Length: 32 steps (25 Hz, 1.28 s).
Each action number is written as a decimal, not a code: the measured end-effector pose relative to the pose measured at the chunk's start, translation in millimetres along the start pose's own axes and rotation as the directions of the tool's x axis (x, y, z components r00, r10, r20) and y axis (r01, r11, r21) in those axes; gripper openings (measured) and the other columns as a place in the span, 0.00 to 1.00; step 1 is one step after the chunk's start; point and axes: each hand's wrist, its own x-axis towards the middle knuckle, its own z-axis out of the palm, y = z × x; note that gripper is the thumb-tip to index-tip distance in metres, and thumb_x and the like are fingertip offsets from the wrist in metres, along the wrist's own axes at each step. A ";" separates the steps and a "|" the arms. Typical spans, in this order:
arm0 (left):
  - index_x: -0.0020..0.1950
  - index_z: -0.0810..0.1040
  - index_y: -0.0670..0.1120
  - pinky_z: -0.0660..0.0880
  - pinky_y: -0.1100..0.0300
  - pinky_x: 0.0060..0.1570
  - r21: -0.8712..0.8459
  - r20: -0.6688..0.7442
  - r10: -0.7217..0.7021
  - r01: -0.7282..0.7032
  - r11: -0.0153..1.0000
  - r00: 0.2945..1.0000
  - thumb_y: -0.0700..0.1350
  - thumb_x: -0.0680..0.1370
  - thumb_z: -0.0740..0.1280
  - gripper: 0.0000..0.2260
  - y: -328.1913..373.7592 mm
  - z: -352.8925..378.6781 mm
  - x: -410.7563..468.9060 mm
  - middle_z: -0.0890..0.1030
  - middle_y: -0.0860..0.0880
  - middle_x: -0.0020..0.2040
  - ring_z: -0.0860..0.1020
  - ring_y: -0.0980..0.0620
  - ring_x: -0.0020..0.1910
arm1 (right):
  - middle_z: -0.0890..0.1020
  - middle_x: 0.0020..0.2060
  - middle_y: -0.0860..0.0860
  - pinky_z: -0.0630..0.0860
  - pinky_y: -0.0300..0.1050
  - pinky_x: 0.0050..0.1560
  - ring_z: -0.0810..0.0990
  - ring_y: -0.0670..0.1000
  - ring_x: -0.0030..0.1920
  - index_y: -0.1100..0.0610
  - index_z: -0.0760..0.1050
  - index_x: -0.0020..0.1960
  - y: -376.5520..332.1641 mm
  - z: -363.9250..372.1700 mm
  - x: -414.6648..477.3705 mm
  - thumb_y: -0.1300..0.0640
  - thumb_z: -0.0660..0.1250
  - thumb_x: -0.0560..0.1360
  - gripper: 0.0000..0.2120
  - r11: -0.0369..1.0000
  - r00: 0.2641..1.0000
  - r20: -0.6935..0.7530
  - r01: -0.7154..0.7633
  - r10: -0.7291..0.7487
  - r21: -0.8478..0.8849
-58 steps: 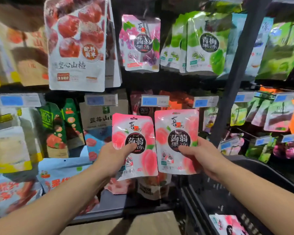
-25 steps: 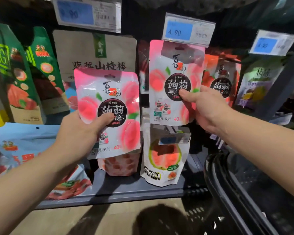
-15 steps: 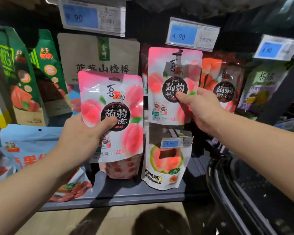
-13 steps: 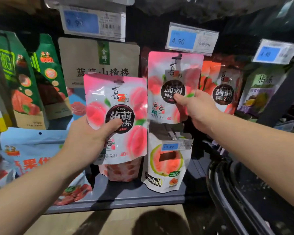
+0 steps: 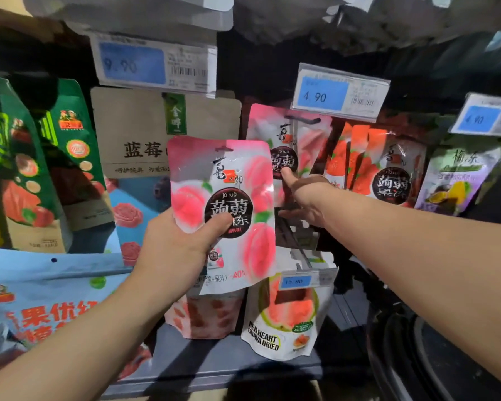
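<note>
left hand [image 5: 174, 250] grips a peach pouch [image 5: 229, 180], right hand [image 5: 304, 198] pinches a second pouch [image 5: 272, 125] hanging on its peg [image 5: 304, 120].

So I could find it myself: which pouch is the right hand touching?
Look under the central blue 4.90 price tag. A pink peach pouch hangs there, pinched by the right hand. Pouches to its right show strawberries; its twin is in the left hand.

The left hand [image 5: 180, 244] holds the front pouch [image 5: 229, 180]. Behind it, to the right, the right hand [image 5: 304, 198] pinches the back pouch [image 5: 301, 140], which seems to hang under the price tag [image 5: 339, 92]. The guava bag [image 5: 287, 322] stands below, on the shelf [image 5: 214, 364].
</note>
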 end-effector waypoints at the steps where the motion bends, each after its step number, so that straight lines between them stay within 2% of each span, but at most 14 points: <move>1: 0.37 0.79 0.41 0.69 0.71 0.26 0.005 -0.004 -0.003 0.003 1.000 1.000 0.49 0.75 0.76 0.14 0.0 0.8 2.1 0.81 0.49 0.30 0.73 0.61 0.25 | 0.76 0.64 0.54 0.85 0.56 0.51 0.77 0.58 0.55 0.61 0.75 0.65 -1.2 -0.3 4.7 0.50 0.71 0.79 0.20 0.999 1.000 0.001 0.003 -0.003 0.038; 4: 0.38 0.80 0.39 0.69 0.70 0.25 -0.023 0.003 -0.022 0.022 1.000 1.000 0.48 0.75 0.77 0.14 -3.1 2.2 9.4 0.83 0.44 0.32 0.73 0.59 0.25 | 0.77 0.65 0.58 0.79 0.41 0.62 0.78 0.58 0.64 0.61 0.74 0.66 -5.9 6.9 23.2 0.55 0.71 0.80 0.18 0.999 0.999 0.030 0.030 -0.031 0.017; 5: 0.39 0.81 0.40 0.70 0.71 0.26 -0.031 0.009 -0.023 0.023 0.999 1.000 0.47 0.75 0.77 0.12 -4.1 1.8 12.1 0.84 0.44 0.34 0.75 0.58 0.27 | 0.80 0.63 0.58 0.82 0.45 0.57 0.81 0.57 0.61 0.63 0.75 0.65 -4.6 10.2 35.1 0.53 0.73 0.78 0.20 1.000 1.000 0.016 0.018 -0.019 0.025; 8: 0.41 0.84 0.44 0.73 0.70 0.28 -0.067 0.028 -0.044 0.046 0.997 0.999 0.47 0.75 0.77 0.08 -6.0 1.5 17.5 0.86 0.49 0.36 0.81 0.56 0.31 | 0.86 0.52 0.60 0.85 0.58 0.37 0.86 0.56 0.42 0.63 0.80 0.55 -6.1 17.6 68.1 0.52 0.76 0.74 0.17 0.996 0.999 -0.048 -0.019 0.023 0.085; 11: 0.41 0.84 0.45 0.71 0.73 0.28 -0.087 0.026 -0.044 0.047 0.995 0.999 0.45 0.75 0.77 0.06 -6.7 3.0 20.2 0.86 0.52 0.35 0.79 0.62 0.29 | 0.82 0.24 0.45 0.82 0.41 0.30 0.81 0.43 0.25 0.65 0.75 0.60 -15.3 21.7 75.1 0.60 0.63 0.83 0.09 1.000 1.000 -0.003 0.004 -0.004 0.001; 12: 0.40 0.84 0.45 0.71 0.74 0.29 -0.089 0.027 -0.046 0.048 0.995 0.999 0.45 0.75 0.77 0.05 -6.8 2.5 20.2 0.86 0.54 0.35 0.79 0.64 0.29 | 0.79 0.20 0.42 0.79 0.35 0.27 0.79 0.40 0.23 0.63 0.73 0.58 -17.5 23.5 73.4 0.62 0.58 0.85 0.08 1.000 0.999 0.029 -0.011 0.012 -0.017; 14: 0.40 0.84 0.46 0.71 0.75 0.29 -0.102 0.037 -0.052 0.056 0.993 0.998 0.44 0.75 0.76 0.06 -5.3 0.8 19.6 0.86 0.56 0.35 0.79 0.65 0.29 | 0.83 0.28 0.48 0.76 0.34 0.24 0.80 0.40 0.24 0.59 0.72 0.49 -21.2 27.1 78.4 0.64 0.56 0.85 0.08 1.000 0.999 0.049 -0.017 0.018 -0.013; 16: 0.39 0.83 0.46 0.70 0.75 0.28 -0.097 0.051 -0.051 0.056 0.994 0.997 0.44 0.75 0.76 0.07 -2.4 -1.3 16.5 0.85 0.57 0.34 0.78 0.65 0.28 | 0.85 0.50 0.56 0.78 0.40 0.24 0.86 0.48 0.37 0.61 0.77 0.56 -17.0 33.3 86.9 0.64 0.63 0.82 0.05 0.997 0.999 0.011 -0.034 0.033 0.073; 17: 0.39 0.83 0.46 0.70 0.74 0.28 -0.087 0.053 -0.047 0.052 0.995 0.997 0.45 0.76 0.76 0.07 -1.1 -2.2 15.7 0.84 0.57 0.33 0.78 0.65 0.28 | 0.84 0.55 0.58 0.80 0.44 0.26 0.86 0.53 0.45 0.62 0.78 0.58 -14.2 36.9 87.5 0.66 0.66 0.80 0.08 0.988 0.998 -0.008 -0.056 0.058 0.144; 20: 0.41 0.83 0.43 0.70 0.73 0.26 -0.086 0.033 -0.079 0.082 0.993 0.996 0.46 0.76 0.75 0.08 1.7 -3.1 12.3 0.85 0.54 0.33 0.77 0.63 0.26 | 0.82 0.49 0.59 0.86 0.53 0.44 0.82 0.55 0.47 0.63 0.76 0.46 -10.5 36.8 42.1 0.71 0.63 0.78 0.07 0.959 0.996 -0.062 -0.040 0.060 0.282; 23: 0.41 0.81 0.39 0.68 0.71 0.24 -0.105 0.032 -0.129 0.132 0.986 0.991 0.50 0.76 0.76 0.14 3.2 -1.9 4.7 0.82 0.44 0.32 0.72 0.59 0.24 | 0.78 0.48 0.62 0.84 0.50 0.35 0.78 0.58 0.43 0.61 0.73 0.43 -7.0 16.3 0.9 0.71 0.60 0.77 0.08 0.982 0.996 -0.048 -0.060 0.070 0.179; 26: 0.34 0.72 0.45 0.60 0.68 0.20 -0.094 0.020 -0.191 0.192 0.977 0.981 0.50 0.76 0.76 0.18 9.0 0.3 -2.9 0.70 0.53 0.24 0.64 0.58 0.20 | 0.77 0.41 0.59 0.79 0.45 0.40 0.77 0.54 0.35 0.59 0.73 0.46 -13.1 -14.0 -54.2 0.66 0.57 0.80 0.08 0.990 0.969 0.228 -0.115 0.093 0.086; 29: 0.36 0.73 0.46 0.60 0.66 0.19 -0.133 0.032 -0.240 0.242 0.961 0.970 0.51 0.75 0.77 0.17 16.5 0.5 -11.6 0.69 0.53 0.24 0.63 0.56 0.19 | 0.79 0.29 0.49 0.77 0.45 0.46 0.78 0.48 0.31 0.57 0.75 0.44 -16.2 -32.6 -110.2 0.50 0.65 0.82 0.12 0.994 0.861 0.497 -0.070 0.105 -0.088; 32: 0.35 0.74 0.46 0.59 0.67 0.18 -0.154 0.049 -0.258 0.263 0.952 0.965 0.51 0.76 0.77 0.17 23.6 -0.4 -24.4 0.69 0.53 0.22 0.64 0.55 0.17 | 0.79 0.28 0.46 0.73 0.39 0.38 0.75 0.44 0.31 0.58 0.79 0.42 -6.7 -35.0 -132.3 0.53 0.74 0.76 0.10 0.977 0.861 0.508 0.084 0.028 -0.196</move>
